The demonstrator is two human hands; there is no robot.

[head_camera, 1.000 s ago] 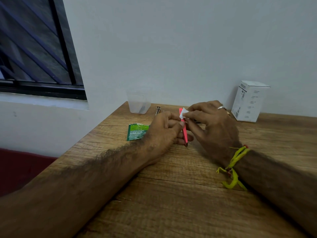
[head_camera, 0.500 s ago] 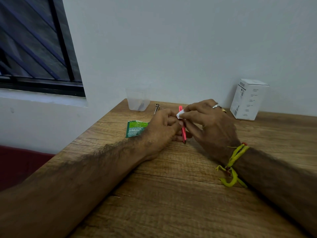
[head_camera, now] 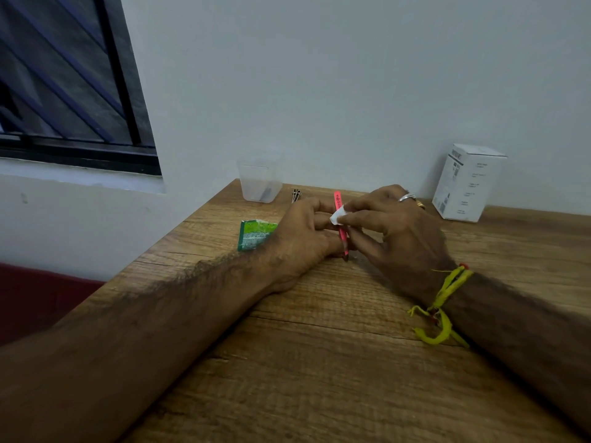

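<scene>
My left hand [head_camera: 303, 238] grips a slim pink tool [head_camera: 339, 206] that stands almost upright, its dark tip touching the wooden table [head_camera: 319, 362]. My right hand [head_camera: 396, 238] pinches a small white pad [head_camera: 339, 215] against the tool's upper half. The tool's middle is hidden behind my fingers. Both wrists rest on the table.
A torn green sachet [head_camera: 254, 233] lies just left of my left hand. A clear plastic cup [head_camera: 259, 182] and a small dark metal tool [head_camera: 296, 195] sit near the wall. A white box [head_camera: 465, 183] stands at the back right. The table's left edge runs diagonally.
The white pad has slid down the pink tool, so more of the tool's top shows above my fingers. Both hands stay in the same spot.
</scene>
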